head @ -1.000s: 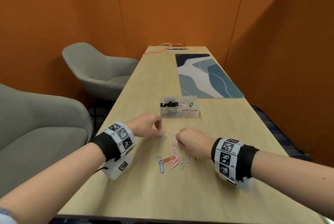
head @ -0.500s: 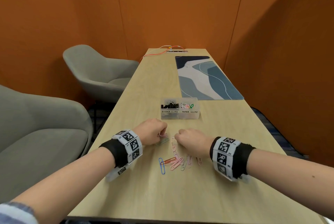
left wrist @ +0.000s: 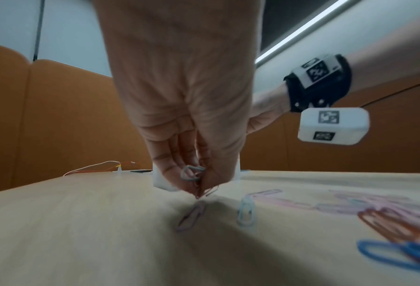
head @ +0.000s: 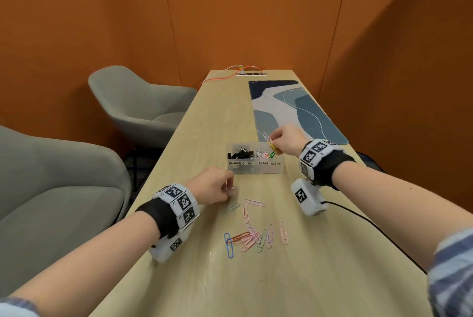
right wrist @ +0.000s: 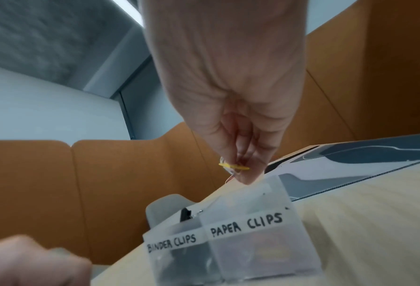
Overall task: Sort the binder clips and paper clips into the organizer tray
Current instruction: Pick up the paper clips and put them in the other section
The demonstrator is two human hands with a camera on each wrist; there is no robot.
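Wooden table [head: 320, 265], right hand [head: 288, 138] pinching paper clips [head: 268, 141] over organizer tray [head: 256, 168], left hand [head: 210, 187] pinching clips.

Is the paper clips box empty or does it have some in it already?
It has some in it. Coloured clips lie inside the compartment labelled PAPER CLIPS, and the right hand holds more clips above it.

Black wrist straps [head: 160, 217] carry white marker-printed blocks [head: 183, 205]; blue plaid sleeves [head: 453, 273] show.

bare tabletop [head: 179, 168] left of organizer tray [head: 268, 169] | loose paper clips [head: 252, 237] strewn between hands | mat [head: 307, 114] behind tray
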